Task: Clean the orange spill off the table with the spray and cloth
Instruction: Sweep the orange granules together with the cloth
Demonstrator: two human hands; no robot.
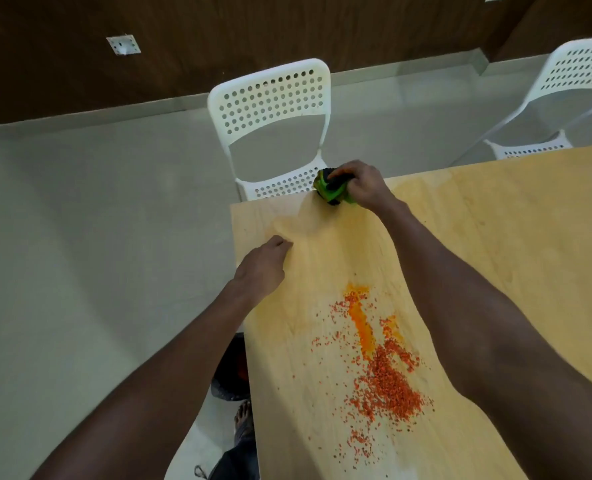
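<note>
An orange spill (pixel 377 362) of small grains and a yellow-orange streak lies on the light wooden table (pixel 478 244), near its front left. My right hand (pixel 362 183) grips a green and black object (pixel 332 190) at the table's far edge; what it is I cannot tell for sure. A wet-looking smear (pixel 301 220) darkens the wood just in front of it. My left hand (pixel 263 266) rests on the table near the left edge, fingers curled, holding nothing. No cloth is visible.
A white perforated chair (pixel 273 126) stands against the table's far edge, and a second white chair (pixel 564 95) stands at the back right. Grey floor spreads to the left. A bare foot (pixel 244 415) and a dark object (pixel 230 372) show beside the table's left edge.
</note>
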